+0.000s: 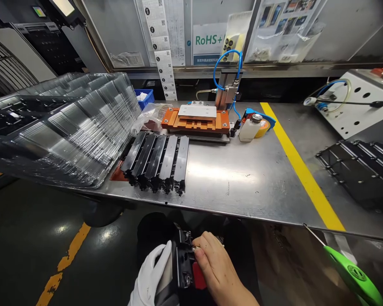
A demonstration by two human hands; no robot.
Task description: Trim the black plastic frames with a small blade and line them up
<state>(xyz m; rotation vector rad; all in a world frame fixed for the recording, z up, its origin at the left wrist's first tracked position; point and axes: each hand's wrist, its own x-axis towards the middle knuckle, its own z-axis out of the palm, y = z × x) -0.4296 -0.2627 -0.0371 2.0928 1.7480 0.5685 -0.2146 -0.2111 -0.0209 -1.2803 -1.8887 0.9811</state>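
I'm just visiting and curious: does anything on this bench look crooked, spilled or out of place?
Nothing looks spilled or broken. The stack of clear trays leans at a tilt and overhangs the table edge on the left. The five black parts lie in a neat row. The gloved left hand and bare right hand hold another black part below the table.

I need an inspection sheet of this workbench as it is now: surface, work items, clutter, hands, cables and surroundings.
Surface: steel table with a yellow stripe.
Job's things: black plastic part held below the table edge; five similar parts in a row.
Clutter: stacked clear trays, white bottle, black tray, green tool.
Grippers: left hand, gloved, grips the part; right hand, bare, fingers on it.
Cables: blue hose on the orange fixture.
Surroundings: RoHS sign, fan grille, yellow floor line.
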